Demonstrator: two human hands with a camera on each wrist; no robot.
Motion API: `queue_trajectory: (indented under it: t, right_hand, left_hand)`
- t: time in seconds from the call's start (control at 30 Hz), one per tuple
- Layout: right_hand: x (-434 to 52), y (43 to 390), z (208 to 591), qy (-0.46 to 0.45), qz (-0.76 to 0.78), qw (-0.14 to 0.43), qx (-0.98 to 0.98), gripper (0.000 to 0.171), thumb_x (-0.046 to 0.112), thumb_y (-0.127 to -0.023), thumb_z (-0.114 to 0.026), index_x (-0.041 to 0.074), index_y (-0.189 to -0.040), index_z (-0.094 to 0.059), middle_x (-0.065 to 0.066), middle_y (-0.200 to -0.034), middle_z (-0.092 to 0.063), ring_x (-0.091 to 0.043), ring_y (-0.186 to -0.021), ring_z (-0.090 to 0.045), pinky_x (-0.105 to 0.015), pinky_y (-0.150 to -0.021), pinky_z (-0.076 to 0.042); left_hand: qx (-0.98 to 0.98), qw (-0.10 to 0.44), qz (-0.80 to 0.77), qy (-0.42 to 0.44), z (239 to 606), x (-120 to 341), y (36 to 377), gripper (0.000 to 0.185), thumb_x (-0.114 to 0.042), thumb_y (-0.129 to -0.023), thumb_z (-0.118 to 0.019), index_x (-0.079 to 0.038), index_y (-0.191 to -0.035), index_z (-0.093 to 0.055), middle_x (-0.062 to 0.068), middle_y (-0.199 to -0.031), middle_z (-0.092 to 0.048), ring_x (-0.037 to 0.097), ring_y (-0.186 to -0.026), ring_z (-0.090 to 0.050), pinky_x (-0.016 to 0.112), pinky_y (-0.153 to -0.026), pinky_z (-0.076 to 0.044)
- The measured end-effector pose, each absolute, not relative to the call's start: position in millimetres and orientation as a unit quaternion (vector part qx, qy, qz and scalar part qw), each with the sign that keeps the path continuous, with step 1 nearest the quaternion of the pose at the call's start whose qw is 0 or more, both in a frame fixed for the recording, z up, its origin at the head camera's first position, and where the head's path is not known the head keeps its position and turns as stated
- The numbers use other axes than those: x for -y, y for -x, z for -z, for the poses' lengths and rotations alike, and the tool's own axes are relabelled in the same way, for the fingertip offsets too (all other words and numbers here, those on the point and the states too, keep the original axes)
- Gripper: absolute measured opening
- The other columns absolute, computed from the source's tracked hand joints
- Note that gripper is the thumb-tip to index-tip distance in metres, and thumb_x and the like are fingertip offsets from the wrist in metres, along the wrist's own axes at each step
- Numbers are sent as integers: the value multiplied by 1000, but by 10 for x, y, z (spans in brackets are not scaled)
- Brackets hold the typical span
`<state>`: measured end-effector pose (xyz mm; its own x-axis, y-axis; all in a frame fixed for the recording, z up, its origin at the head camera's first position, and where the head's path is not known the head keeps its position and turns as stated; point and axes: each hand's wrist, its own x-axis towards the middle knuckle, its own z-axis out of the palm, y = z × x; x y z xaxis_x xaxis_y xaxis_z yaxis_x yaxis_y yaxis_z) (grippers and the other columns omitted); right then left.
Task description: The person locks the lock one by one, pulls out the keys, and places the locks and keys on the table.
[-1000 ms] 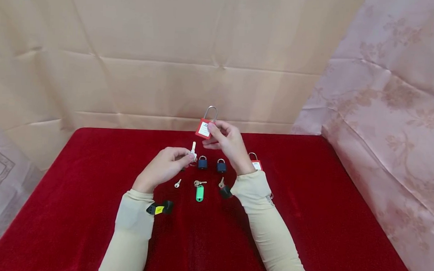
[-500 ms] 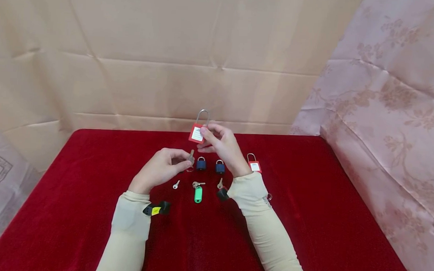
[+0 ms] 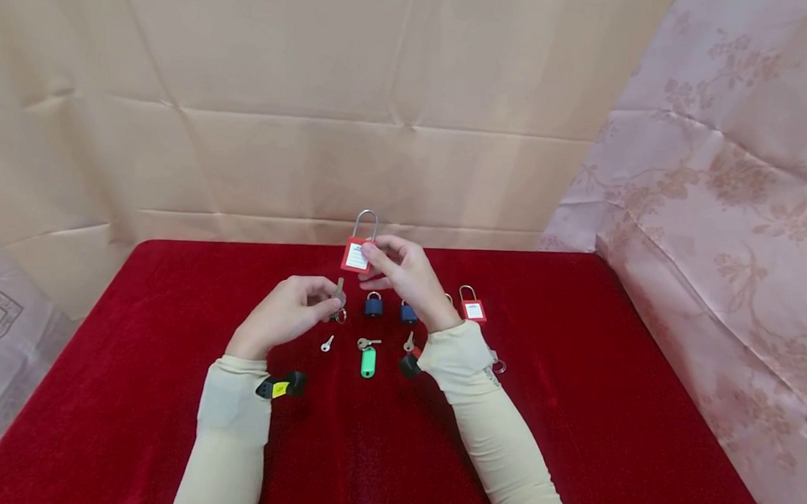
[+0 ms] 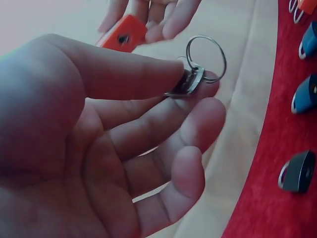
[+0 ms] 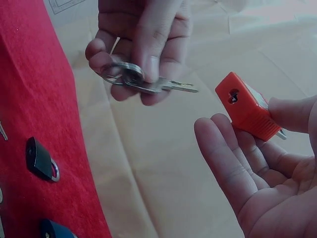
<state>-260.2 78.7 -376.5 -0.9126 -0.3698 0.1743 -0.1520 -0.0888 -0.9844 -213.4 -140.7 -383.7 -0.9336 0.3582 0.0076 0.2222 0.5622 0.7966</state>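
Note:
My left hand (image 3: 282, 310) pinches a metal key (image 3: 339, 290) between thumb and forefinger. A split ring (image 4: 208, 58) hangs from the key's head. My right hand (image 3: 407, 278) holds a red padlock (image 3: 357, 255) by its body, thumb on the white label, its long shackle pointing up in the head view. The padlock's keyhole (image 5: 233, 96) faces the left hand in the right wrist view. There the key's blade points toward the padlock, with a gap between them. Both things are held above the table.
On the red cloth (image 3: 134, 390) stand two blue padlocks (image 3: 373, 305), a black padlock (image 4: 298, 172) and another red padlock (image 3: 473, 309). Nearer lie a small key (image 3: 327, 344), a key with a green tag (image 3: 368, 362) and another key (image 3: 409, 342). A beige curtain (image 3: 279, 164) hangs behind.
Both hands have moved left, the right one also slightly down, carrying the padlock. The key has turned in the left hand, and its ring now shows lower down.

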Motion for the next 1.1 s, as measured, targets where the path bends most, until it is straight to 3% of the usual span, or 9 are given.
queue_trajectory:
  t: [0.23,0.5,0.83,1.1]
  right_hand:
    - [-776,2611,3774,202,701,79,-679,28,15,-101,-63,-3,-123,-62,-18,-101,-66,-52,-96,-65,-44,-79,-60]
    - [-752,2627,3791,200,701,85,-679,28,14,-101,-64,-4,-122,-62,-17,-102,-67,-43,-90,-68,-54,-83,-57]
    - [-701,2632,3841,200,691,100,-688,27,14,-101,-64,-4,-120,-62,-17,-104,-67,-42,-90,-68,-44,-79,-60]
    - [-692,2649,3856,199,690,101,-689,27,13,-101,-64,-5,-120,-62,-16,-100,-67,-25,-81,-70,-45,-79,-60]
  left_hand:
    - [-895,99,-412,-139,3858,1583,2151,22,-18,-97,-67,-8,-116,-70,12,-97,-72,31,-86,-64,37,-73,-52]
    - [-917,120,-365,-105,3942,1717,2190,15,-12,-97,-64,-3,-108,-71,13,-93,-71,23,-76,-58,34,-66,-48]
    - [-917,189,-345,-64,4148,1793,2216,9,-3,-92,-65,-1,-94,-74,8,-82,-70,22,-73,-61,34,-66,-48]
    - [-911,199,-357,-55,4208,1840,2244,6,-3,-91,-68,-1,-94,-74,10,-82,-68,24,-72,-61,33,-62,-48]
